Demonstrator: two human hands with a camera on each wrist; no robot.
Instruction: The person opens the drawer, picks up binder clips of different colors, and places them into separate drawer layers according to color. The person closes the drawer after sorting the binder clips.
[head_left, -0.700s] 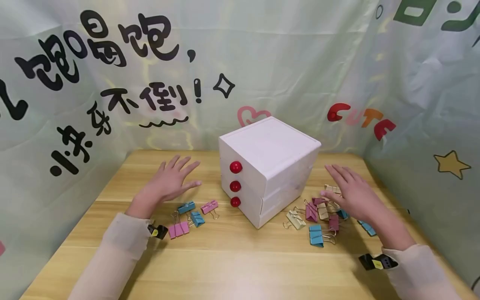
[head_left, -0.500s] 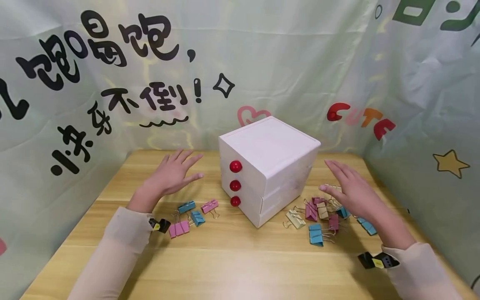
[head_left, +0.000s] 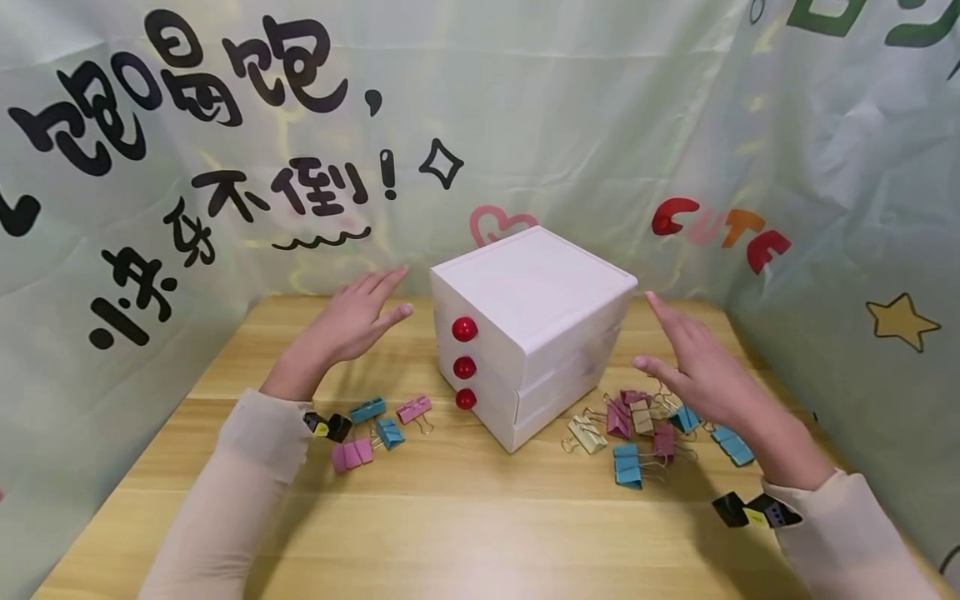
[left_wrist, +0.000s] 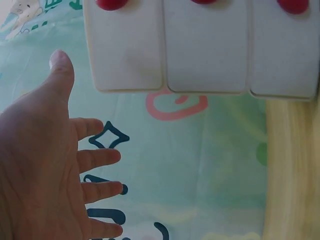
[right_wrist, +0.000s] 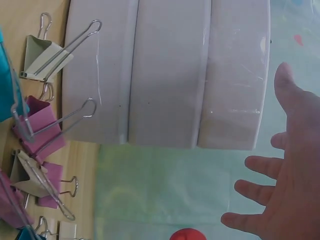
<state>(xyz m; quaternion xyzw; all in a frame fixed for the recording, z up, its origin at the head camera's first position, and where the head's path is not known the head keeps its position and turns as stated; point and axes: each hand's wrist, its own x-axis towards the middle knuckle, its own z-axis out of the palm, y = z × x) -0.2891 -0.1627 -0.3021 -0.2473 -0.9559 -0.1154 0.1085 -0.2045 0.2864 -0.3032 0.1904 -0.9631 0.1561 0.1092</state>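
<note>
A white three-drawer box (head_left: 532,292) with red round knobs (head_left: 464,329) stands at the middle of the table, its drawers closed. To its left my left hand (head_left: 348,321) is raised with fingers spread, holding nothing; the left wrist view shows its palm (left_wrist: 40,160) facing the drawer fronts. On the other side my right hand (head_left: 701,358) hovers with straight fingers, apart from the box side (right_wrist: 170,75). Below it lies a heap of pink, blue and cream binder clips (head_left: 642,421). A smaller group of pink and blue binder clips (head_left: 388,433) lies below my left hand.
The wooden table (head_left: 465,525) runs back to a printed cloth backdrop (head_left: 585,125) that also closes off both sides. One blue binder clip (head_left: 732,447) sits at the right end of the heap, near my right forearm.
Both hands have risen, the left one going up and slightly right toward the box. The head view has shifted slightly. Box and clips stay where they were.
</note>
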